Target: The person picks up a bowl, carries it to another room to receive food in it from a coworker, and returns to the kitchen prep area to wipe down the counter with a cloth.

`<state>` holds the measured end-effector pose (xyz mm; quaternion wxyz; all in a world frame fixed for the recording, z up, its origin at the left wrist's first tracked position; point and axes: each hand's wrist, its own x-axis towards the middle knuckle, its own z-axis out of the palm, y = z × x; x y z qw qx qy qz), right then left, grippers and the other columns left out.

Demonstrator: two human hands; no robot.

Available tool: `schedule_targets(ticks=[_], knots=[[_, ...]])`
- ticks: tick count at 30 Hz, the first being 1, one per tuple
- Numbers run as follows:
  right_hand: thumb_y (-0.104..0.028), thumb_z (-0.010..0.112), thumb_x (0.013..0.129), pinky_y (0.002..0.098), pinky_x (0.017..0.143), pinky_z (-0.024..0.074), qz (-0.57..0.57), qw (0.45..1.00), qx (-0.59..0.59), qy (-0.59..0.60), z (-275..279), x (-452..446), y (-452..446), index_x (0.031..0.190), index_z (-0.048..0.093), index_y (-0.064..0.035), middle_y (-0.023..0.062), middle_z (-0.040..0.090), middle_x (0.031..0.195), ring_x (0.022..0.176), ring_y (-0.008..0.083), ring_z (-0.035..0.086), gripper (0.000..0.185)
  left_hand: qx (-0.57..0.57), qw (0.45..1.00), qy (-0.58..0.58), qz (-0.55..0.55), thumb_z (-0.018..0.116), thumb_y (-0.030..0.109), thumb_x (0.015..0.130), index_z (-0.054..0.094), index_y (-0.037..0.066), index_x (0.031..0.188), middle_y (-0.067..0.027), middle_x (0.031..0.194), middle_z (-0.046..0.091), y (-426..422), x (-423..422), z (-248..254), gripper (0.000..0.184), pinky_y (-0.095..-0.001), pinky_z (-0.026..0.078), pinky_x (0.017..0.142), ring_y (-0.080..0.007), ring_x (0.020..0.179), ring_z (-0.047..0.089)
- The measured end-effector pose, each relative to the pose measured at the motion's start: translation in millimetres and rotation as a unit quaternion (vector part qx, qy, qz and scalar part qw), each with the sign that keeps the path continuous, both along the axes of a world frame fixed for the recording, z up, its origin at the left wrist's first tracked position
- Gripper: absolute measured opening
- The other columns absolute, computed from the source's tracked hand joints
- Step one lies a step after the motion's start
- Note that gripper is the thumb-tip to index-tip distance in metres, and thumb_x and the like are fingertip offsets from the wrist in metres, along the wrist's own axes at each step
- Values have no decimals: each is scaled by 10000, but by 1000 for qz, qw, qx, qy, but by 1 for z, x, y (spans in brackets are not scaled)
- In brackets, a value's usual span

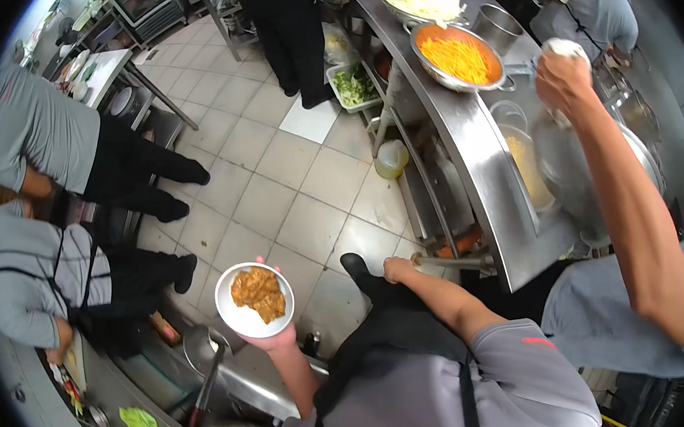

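Note:
My left hand [270,339] holds up a small white bowl [221,307] from below, its fingertips showing past the far rim. Inside the bowl lies brown, chunky, saucy food [258,292] beside a white patch. My right hand [396,270] is low, beside my dark apron, with its fingers curled. Close to it is the pale end of a metal leg or pipe [452,261] by the counter. What the right hand holds, if anything, I cannot make out.
At right stands a steel counter [477,156] with a colander of orange shreds [456,58] and one of white shreds [421,2]. Another person's arm [622,173] reaches over it, with a white cloth. Co-workers [44,134] stand left. A wok [201,349] lies near my left arm.

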<state>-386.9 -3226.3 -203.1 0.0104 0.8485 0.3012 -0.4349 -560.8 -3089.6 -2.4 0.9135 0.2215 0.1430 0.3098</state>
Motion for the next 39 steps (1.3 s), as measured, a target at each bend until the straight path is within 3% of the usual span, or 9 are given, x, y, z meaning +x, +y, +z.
schedule_targets(ticks=[3, 8, 11, 14, 16, 26, 30, 33, 39], knots=[[-110, 540, 732, 391, 787, 483, -16, 999, -31, 5, 20, 46, -5, 993, 619, -40, 162, 590, 1071, 982, 295, 584, 282, 13, 999, 9, 48, 271, 526, 870, 391, 25, 1263, -152, 1282, 432, 17, 27, 11, 648, -439, 316, 997, -337, 1192, 396], [-123, 536, 750, 367, 758, 493, 27, 998, -51, 15, 104, -89, 115, 993, 628, -65, 125, 607, 1060, 970, 259, 597, 266, -18, 978, 154, 140, 319, 501, 846, 377, 39, 1264, -199, 1230, 453, 75, -136, 94, 626, -459, 423, 901, -350, 1085, 485], [-202, 483, 818, 405, 783, 473, 66, 997, -24, 21, 59, -23, 190, 986, 627, -70, 120, 597, 1082, 979, 269, 588, 258, -146, 955, 124, 224, 321, 493, 845, 384, 38, 1256, -200, 1222, 458, 112, -68, 43, 616, -445, 437, 889, -345, 1078, 494], [-313, 412, 874, 427, 787, 463, 50, 997, 59, -27, 74, 94, 306, 944, 634, -63, 141, 614, 1018, 953, 280, 591, 342, 109, 938, 273, 183, 277, 492, 884, 446, 53, 1190, -115, 1228, 466, 211, 47, 32, 561, -424, 362, 965, -281, 1133, 450], [-356, 375, 894, 438, 777, 465, 63, 993, 91, -33, 97, 134, 368, 916, 638, -60, 155, 623, 973, 925, 289, 597, 396, 41, 960, 217, 174, 286, 447, 892, 465, 48, 1160, -110, 1193, 492, 264, 81, 28, 513, -409, 369, 960, -265, 1107, 473], [-90, 575, 625, 421, 583, 450, -137, 920, 342, -132, 88, 329, 461, 649, 543, -8, 187, 535, 593, 591, 346, 553, 92, -134, 991, 7, -8, 325, 459, 877, 465, 52, 1183, -96, 1185, 511, 506, 266, 59, 529, -403, 363, 972, -263, 1107, 483], [-124, 673, 649, 293, 639, 483, -83, 942, 323, 18, 92, 419, 532, 1241, 454, -58, 141, 587, 962, 697, 200, 581, 635, -91, 995, -28, 1, 289, 423, 900, 433, 42, 1213, -110, 1205, 491, 561, 343, 54, 514, -413, 345, 989, -268, 1138, 459], [-216, 721, 690, 293, 767, 448, -44, 883, 408, 226, 219, 447, 634, 1295, 392, -62, 118, 566, 1063, 878, 163, 538, 706, -86, 995, -17, 52, 255, 414, 901, 416, 32, 1227, -111, 1219, 481, 599, 392, 47, 527, -406, 345, 991, -265, 1146, 455], [-321, 840, 501, 415, 1020, 263, 216, 805, 486, 263, 318, 467, 804, 1388, -90, -92, 180, 323, 1355, 1269, 318, 287, 1305, -106, 989, -31, 95, 272, 520, 861, 368, 92, 1294, -102, 1301, 417, 717, 456, 69, 616, -448, 328, 995, -292, 1192, 412]])
